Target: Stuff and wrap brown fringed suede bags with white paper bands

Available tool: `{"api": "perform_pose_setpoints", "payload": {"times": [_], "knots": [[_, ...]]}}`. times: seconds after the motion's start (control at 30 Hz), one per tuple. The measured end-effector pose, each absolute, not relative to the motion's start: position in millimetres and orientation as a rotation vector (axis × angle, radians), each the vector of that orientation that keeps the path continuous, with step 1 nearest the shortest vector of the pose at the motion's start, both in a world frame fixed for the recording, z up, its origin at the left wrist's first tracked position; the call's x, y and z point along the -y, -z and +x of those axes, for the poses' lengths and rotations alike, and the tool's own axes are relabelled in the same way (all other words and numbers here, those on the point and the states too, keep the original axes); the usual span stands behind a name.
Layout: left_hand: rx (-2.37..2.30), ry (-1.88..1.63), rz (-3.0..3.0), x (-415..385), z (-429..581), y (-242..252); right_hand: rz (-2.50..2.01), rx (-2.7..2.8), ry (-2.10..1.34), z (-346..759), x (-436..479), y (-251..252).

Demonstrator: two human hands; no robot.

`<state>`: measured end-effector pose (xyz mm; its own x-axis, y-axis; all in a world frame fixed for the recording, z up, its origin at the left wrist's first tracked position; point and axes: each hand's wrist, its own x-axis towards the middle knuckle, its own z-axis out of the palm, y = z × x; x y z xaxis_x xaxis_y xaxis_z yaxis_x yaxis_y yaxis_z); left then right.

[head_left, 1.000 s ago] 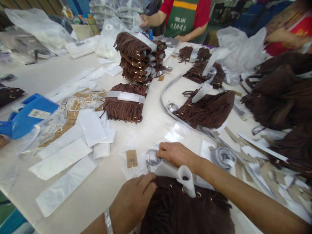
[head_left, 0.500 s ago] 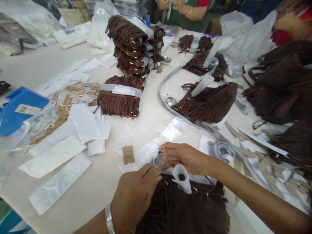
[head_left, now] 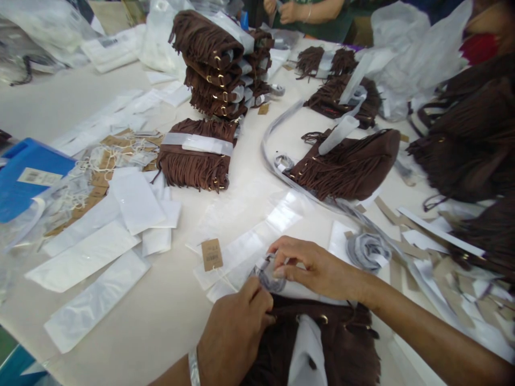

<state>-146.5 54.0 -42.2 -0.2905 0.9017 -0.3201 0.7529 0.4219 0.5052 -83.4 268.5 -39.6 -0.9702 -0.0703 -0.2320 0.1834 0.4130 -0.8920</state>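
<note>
A brown fringed handbag with gold-coloured eyelets lies at the near edge of the table. Just beyond its top edge is a coiled strap wrapped in greyish plastic. My right hand pinches the coil's right side between thumb and fingers. My left hand is closed at the bag's upper left edge, just below the coil; its fingertips hide what they grip. A white wrapping sheet, partly rolled, hangs over the front of the bag. A brown tag lies left of the coil on clear plastic.
White plastic sleeves and string tags lie to the left. Folded fringed bags are stacked at the back, one banded bag before them. Another bag and a coiled wrapped strap sit right. A co-worker's hands show behind.
My left hand has moved right and down, from the coil to the bag's edge. The white sheet has dropped lower over the bag. My right hand remains at the coil.
</note>
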Motion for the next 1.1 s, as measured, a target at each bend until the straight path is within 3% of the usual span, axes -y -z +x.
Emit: {"api": "perform_pose_setpoints", "payload": {"times": [0.17, 0.3, 0.47, 0.73, 1.0, 1.1], "knots": [[-1.977, -0.729, 1.450, -45, -148, 34, 0.343, -2.340, 1.702, -74, -259, 35], [-1.903, -0.867, 1.340, -44, -153, 27, 0.190, -2.363, 1.595, -58, -252, 30], [-1.909, -0.877, 1.241, -47, -156, 23, 0.245, -2.189, 1.619, -48, -256, 30], [-1.892, -0.768, 1.224, -53, -156, 15, 0.251, -1.291, 1.941, -48, -278, 63], [-1.877, -0.689, 1.267, -60, -161, 13, 0.197, -1.778, 1.645, -53, -267, 61], [-1.914, -0.697, 1.276, -62, -160, 14, 0.148, -1.554, 1.681, -50, -266, 66]]}}
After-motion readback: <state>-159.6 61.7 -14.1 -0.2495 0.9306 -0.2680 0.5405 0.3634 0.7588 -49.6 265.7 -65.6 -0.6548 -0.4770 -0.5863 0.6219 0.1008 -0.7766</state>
